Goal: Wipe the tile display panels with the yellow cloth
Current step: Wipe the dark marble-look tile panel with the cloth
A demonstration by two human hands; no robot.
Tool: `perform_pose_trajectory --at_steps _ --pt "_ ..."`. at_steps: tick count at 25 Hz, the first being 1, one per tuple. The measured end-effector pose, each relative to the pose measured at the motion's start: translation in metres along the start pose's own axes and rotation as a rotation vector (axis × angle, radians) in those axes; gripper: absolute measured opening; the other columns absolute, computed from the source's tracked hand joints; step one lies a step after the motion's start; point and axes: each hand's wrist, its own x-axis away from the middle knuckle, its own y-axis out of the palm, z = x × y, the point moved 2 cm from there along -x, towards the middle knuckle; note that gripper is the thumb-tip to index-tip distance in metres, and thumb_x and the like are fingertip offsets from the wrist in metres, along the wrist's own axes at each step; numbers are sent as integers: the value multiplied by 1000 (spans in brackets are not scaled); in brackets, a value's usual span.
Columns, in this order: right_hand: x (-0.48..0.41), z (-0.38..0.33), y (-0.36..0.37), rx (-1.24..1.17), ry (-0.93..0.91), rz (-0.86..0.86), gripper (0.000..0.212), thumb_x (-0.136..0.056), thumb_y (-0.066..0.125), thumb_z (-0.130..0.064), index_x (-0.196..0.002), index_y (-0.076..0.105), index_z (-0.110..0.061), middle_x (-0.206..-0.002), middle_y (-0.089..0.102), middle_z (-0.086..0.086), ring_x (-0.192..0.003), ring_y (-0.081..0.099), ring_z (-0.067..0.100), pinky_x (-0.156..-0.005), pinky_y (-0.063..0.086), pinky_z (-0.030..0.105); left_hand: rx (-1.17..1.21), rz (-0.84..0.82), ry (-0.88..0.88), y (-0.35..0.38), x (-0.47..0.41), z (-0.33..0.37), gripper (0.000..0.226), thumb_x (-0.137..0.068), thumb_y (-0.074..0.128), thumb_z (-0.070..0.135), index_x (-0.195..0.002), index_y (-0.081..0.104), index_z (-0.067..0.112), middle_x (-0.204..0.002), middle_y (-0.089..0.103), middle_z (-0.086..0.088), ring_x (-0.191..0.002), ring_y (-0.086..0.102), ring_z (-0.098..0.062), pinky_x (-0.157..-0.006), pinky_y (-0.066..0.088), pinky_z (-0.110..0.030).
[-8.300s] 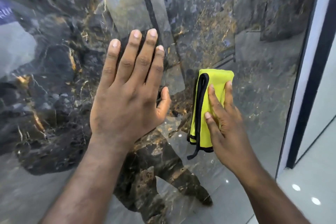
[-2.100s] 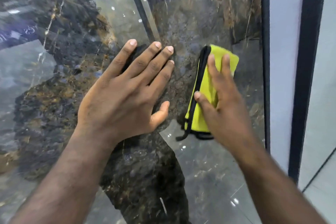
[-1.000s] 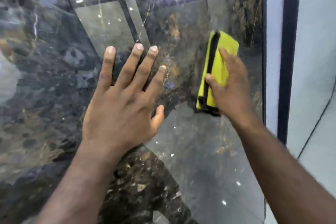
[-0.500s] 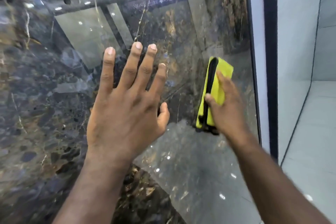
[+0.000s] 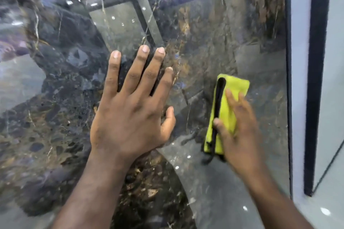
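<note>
Bare tile panel [image 5: 204,33] above the yellow cloth [image 5: 235,83]; dark frame edge [image 5: 288,80] near on the right

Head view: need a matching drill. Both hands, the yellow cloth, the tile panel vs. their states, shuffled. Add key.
1 left hand
2 right hand
3 yellow cloth
4 tile panel

A folded, black trim
B glossy dark marble
C fingers spread, flat on the panel
D pressing the cloth to the panel

Pairs: 1-C, 2-D, 3-A, 4-B

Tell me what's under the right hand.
The right hand presses a folded yellow cloth with black trim against the glossy dark marbled tile panel; the surface beneath is hidden.
</note>
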Motion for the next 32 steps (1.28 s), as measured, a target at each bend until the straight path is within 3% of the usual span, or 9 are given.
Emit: perform_pose_trajectory --at_steps 5,7,11,14,17,21,24,27,32 --pt "-11 -41 9 -54 -236 -76 75 -97 75 -28 -155 37 -57 -172 19 -21 -155 29 10 -125 33 48 1 63 -17 2 4 0 64 -100 55 44 -156 56 12 -174 34 -12 -164 27 -33 -130 18 -68" --pt "-68 -44 -6 4 -208 -7 74 -98 73 -27 -158 37 -50 -173 21 -11 -156 26 12 -128 27 52 6 83 -35 1 4 0 61 -100 56 41 -154 58 11 -173 37 -11 -163 30 -32 -129 21 -67" --pt "-79 -15 -13 20 -129 109 69 -98 72 -28 -159 42 -39 -168 30 4 -153 29 15 -126 23 39 -14 107 -27 3 4 2 57 -99 58 37 -150 62 11 -170 41 -11 -161 34 -31 -128 25 -66" --pt "-5 -9 2 -35 -27 18 72 -96 73 -34 -157 39 -51 -166 25 -8 -151 26 7 -124 29 46 -21 115 -42 3 5 3 57 -99 58 37 -149 63 11 -169 43 -11 -160 36 -32 -127 27 -67" --pt "0 -41 4 -123 -124 -151 75 -95 74 -33 -150 36 -66 -156 19 -30 -145 21 -8 -121 29 33 -23 121 -43 2 3 3 57 -99 59 37 -149 63 11 -169 44 -11 -160 37 -32 -128 26 -66" --pt "-81 -58 -16 -67 -193 16 73 -95 77 -23 -152 43 -54 -154 29 -16 -141 32 -1 -126 29 40 -25 122 -53 1 4 3 56 -99 58 37 -149 63 11 -169 44 -11 -159 38 -32 -128 26 -66" --pt "-62 -25 -16 -44 -99 42 71 -95 77 -21 -154 47 -47 -142 31 -11 -130 37 0 -118 29 16 -10 119 -59 2 3 4 55 -99 58 37 -148 64 12 -169 44 -10 -159 38 -31 -127 27 -66" --pt "1 -17 -5 -174 74 -52 74 -94 78 -24 -146 43 -63 -126 32 -13 -105 45 -6 -93 36 -1 -25 136 -59 2 5 6 54 -100 58 36 -147 65 11 -168 45 -10 -159 39 -31 -127 28 -66" --pt "-4 -30 -5 -150 -57 -184 75 -98 73 -28 -148 35 -69 -129 35 -19 -99 46 -8 -84 36 -1 -21 146 -62 2 4 5 55 -100 58 37 -147 64 10 -167 47 -11 -158 39 -33 -128 26 -66"
